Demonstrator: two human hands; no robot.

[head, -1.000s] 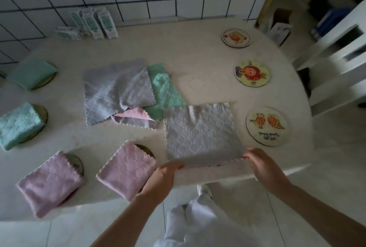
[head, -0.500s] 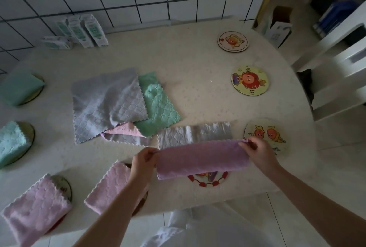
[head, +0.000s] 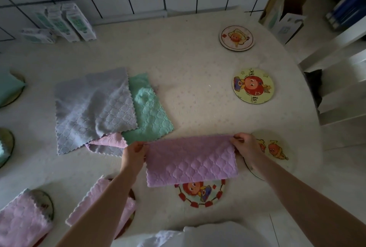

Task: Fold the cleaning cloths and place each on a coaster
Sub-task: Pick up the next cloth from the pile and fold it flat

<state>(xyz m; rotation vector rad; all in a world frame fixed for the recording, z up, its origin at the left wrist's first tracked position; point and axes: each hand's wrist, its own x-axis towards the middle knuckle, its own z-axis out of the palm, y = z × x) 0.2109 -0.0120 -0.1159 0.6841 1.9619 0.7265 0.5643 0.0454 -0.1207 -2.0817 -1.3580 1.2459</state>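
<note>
A purple cleaning cloth [head: 191, 160] lies folded in half in front of me. My left hand [head: 134, 152] pinches its far left corner and my right hand [head: 245, 146] pinches its far right corner. Its near edge covers the top of a red-bordered coaster [head: 200, 196]. A coaster with two orange figures [head: 275, 151] lies partly under my right hand. A loose pile of grey cloth [head: 93, 106], green cloth [head: 148, 114] and a pink corner [head: 112, 141] sits at centre left. Two folded pink cloths [head: 21, 221] [head: 95, 201] rest on coasters near the front left.
Two bare picture coasters [head: 253, 86] [head: 236, 37] lie at the right. Folded green cloths on coasters [head: 9, 88] are cut off at the left edge. Small cartons [head: 65, 22] stand against the tiled wall. A white chair [head: 340, 72] is beside the table's right edge.
Both hands lifted the cloth's near edge and carried it away from me, folding the cloth in half. The red-bordered coaster beneath it came into view.
</note>
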